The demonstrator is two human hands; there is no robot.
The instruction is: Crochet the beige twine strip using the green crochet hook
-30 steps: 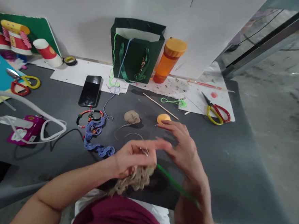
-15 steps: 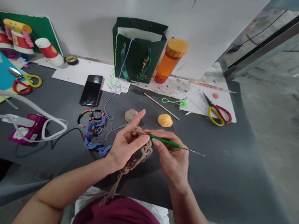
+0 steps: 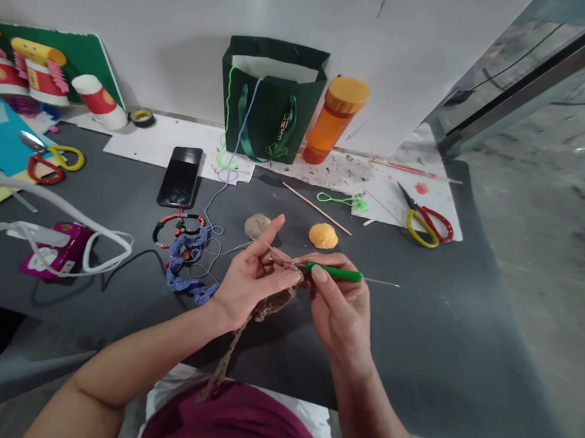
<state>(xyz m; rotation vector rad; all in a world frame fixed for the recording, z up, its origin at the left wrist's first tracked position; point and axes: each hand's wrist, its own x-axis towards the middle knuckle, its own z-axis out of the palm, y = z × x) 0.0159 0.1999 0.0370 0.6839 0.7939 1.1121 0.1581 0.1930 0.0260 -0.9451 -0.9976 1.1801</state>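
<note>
My left hand (image 3: 248,279) pinches a beige crocheted strip (image 3: 261,310) that hangs down toward my lap, its index finger raised with the beige yarn running over it. My right hand (image 3: 339,302) grips a green-handled crochet hook (image 3: 336,273), whose tip meets the strip between the two hands. The yarn leads to a small beige yarn ball (image 3: 256,224) on the dark table (image 3: 440,323). An orange yarn ball (image 3: 323,235) lies just beyond my right hand.
A blue crocheted strip (image 3: 186,271) and a bead bracelet (image 3: 176,227) lie left of my hands. Behind them are a black phone (image 3: 180,176), a green gift bag (image 3: 271,101), an orange bottle (image 3: 336,118), a wooden stick (image 3: 316,207) and red-yellow scissors (image 3: 425,218). White cables (image 3: 71,237) and a magenta device (image 3: 54,256) sit at left.
My hands rose and came together; the right hand, open a second ago with the hook under it, now grips the hook at the strip. The strip lifted off my lap.
</note>
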